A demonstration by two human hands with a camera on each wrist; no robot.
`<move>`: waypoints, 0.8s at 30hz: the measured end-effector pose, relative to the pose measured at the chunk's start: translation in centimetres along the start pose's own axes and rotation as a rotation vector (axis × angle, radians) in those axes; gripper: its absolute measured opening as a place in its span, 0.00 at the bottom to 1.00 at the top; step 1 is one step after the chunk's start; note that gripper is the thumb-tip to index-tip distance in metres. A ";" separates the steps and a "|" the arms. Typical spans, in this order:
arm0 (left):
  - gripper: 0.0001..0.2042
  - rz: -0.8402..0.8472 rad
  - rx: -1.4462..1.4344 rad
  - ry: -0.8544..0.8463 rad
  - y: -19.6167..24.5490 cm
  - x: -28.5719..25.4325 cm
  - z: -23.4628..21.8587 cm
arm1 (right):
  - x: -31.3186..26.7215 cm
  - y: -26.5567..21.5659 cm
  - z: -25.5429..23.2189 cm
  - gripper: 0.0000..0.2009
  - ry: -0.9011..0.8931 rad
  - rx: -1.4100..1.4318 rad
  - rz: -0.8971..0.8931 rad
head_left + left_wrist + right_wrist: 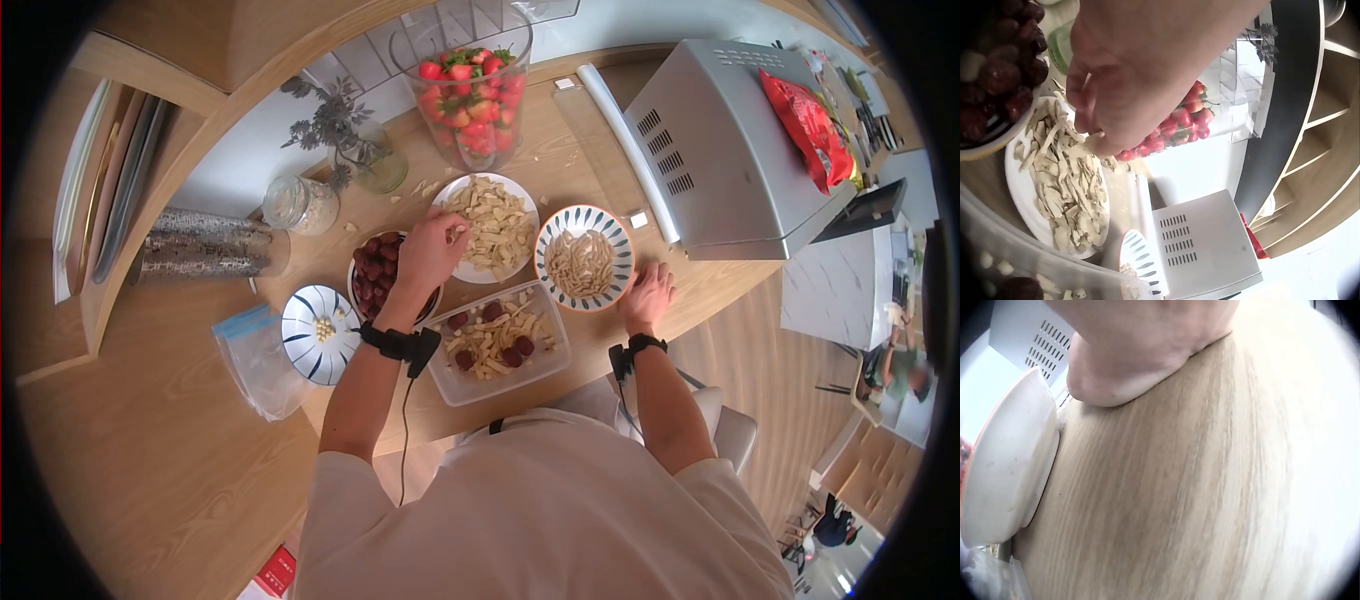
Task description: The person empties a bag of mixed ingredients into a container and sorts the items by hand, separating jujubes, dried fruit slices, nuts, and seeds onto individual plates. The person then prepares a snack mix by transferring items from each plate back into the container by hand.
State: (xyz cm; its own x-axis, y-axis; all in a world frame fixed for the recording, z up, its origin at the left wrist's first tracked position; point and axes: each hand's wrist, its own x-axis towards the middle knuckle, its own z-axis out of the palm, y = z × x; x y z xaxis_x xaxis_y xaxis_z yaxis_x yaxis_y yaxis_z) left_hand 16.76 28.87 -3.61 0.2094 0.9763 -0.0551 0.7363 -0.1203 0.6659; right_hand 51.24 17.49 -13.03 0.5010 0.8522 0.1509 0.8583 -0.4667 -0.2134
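Observation:
My left hand (430,252) is over the left edge of a white plate (531,222) heaped with pale dried slices (497,222). Its thumb and fingers pinch one pale slice (1094,144), seen in the left wrist view. Beneath that wrist is a bowl of dark red dates (374,270). A clear plastic box (455,392) near my body contains pale slices and several dates. My right hand (648,297) rests on the table, holding nothing, beside a patterned bowl (627,250) of thin pale sticks (580,263).
A striped plate (300,350) with small pale bits sits at left by plastic bags (262,370). Behind stand a glass jar (300,205), a vase (382,165) and a clear container of strawberries (472,110). A silver appliance (700,150) bearing a red bag (808,130) occupies the right.

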 end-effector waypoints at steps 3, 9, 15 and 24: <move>0.07 0.012 -0.030 0.015 -0.4 0.1 0.1 | 0.0 0.0 0.0 0.10 -0.003 0.000 0.001; 0.08 -0.051 -0.153 -0.006 -0.7 0.0 0.3 | 0.0 0.0 -0.1 0.10 -0.005 -0.009 -0.001; 0.09 -0.079 -0.225 0.002 -0.1 -0.4 0.0 | 0.0 0.0 0.0 0.10 -0.010 -0.008 -0.002; 0.06 0.048 -0.387 -0.125 4.4 -3.7 -3.5 | -0.1 0.1 0.2 0.10 -0.023 -0.020 -0.006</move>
State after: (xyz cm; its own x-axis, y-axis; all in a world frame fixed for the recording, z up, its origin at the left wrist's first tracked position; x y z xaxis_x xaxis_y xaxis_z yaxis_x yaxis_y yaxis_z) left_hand 17.01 25.34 2.14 0.3319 0.9389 -0.0915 0.4325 -0.0652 0.8993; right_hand 51.29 17.39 -13.22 0.4934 0.8601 0.1296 0.8633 -0.4661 -0.1936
